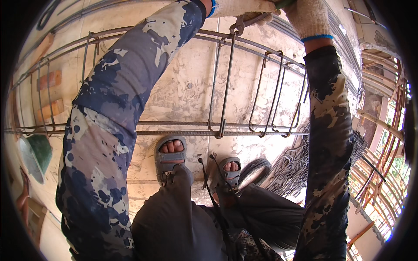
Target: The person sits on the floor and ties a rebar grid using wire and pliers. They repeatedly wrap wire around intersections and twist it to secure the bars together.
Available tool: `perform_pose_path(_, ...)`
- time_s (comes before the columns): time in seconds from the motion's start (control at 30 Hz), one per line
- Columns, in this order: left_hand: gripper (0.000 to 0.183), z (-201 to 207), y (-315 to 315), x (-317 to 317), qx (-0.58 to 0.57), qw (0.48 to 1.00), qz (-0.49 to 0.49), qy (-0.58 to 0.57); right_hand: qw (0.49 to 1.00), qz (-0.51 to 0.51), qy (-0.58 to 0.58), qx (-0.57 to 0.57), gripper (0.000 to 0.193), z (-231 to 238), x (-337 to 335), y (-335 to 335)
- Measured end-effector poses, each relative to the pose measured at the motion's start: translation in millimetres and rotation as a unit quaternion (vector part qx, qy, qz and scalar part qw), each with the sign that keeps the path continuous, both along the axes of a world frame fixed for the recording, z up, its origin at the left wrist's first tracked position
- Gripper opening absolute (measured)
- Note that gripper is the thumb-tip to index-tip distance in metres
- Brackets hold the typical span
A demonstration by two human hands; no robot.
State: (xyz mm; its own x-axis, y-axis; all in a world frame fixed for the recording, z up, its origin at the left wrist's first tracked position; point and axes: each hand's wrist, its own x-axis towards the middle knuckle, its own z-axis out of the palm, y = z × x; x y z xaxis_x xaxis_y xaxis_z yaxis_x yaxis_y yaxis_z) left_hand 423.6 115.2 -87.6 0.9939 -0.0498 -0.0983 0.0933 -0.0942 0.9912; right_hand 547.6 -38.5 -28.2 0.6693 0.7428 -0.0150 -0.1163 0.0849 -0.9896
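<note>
My left hand [244, 7], in a pale knit glove with a blue cuff, lies at the top edge over metal pincers [237, 26]; the frame cuts off part of its fingers. Gloved the same way, my right hand [307, 18] closes around a green grip [284, 3] at the handle end. The pincers' head sits at the upper bar of a rebar cage [174, 133], where a steel stirrup [229, 78] meets it. More bent stirrups [278, 91] hang between the upper and lower bars to the right. Whether wire is in the jaws cannot be made out.
My sandalled feet [170, 152] stand close to the cage's lower bar. Near the right foot lie a black ring-shaped object [257, 169] and a pile of bent steel [289, 174]. A green and grey container [37, 156] stands left. Bricks [50, 79] lie beyond the cage's left part.
</note>
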Motion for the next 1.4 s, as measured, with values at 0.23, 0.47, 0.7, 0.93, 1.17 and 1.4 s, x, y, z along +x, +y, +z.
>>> perform_pose_path(0.23,0.045,-11,-3,1,-0.005,1.0,-0.001,-0.018,0.999,-0.031,0.023,0.016,0.059,-3,-3,3)
perform_pose_path(0.47,0.063,-7,-7,-4,0.034,0.999,-0.019,-0.019,0.999,-0.045,0.011,0.015,0.056,1,-18,7)
perform_pose_path(0.7,0.067,-11,-20,1,-0.024,0.999,0.026,-0.013,0.984,-0.156,-0.063,-0.063,0.074,10,-28,16)
perform_pose_path(0.93,0.037,-138,11,46,0.447,0.834,0.095,-0.308,0.833,-0.308,-0.367,-0.279,0.099,9,-75,75)
perform_pose_path(1.17,0.053,-43,-22,2,-0.054,0.991,0.103,-0.06,0.849,-0.32,-0.34,-0.247,0.098,3,-59,63)
perform_pose_path(1.4,0.082,-36,-2,3,0.025,0.998,0.043,-0.042,0.833,-0.333,-0.342,-0.28,0.102,19,-76,57)
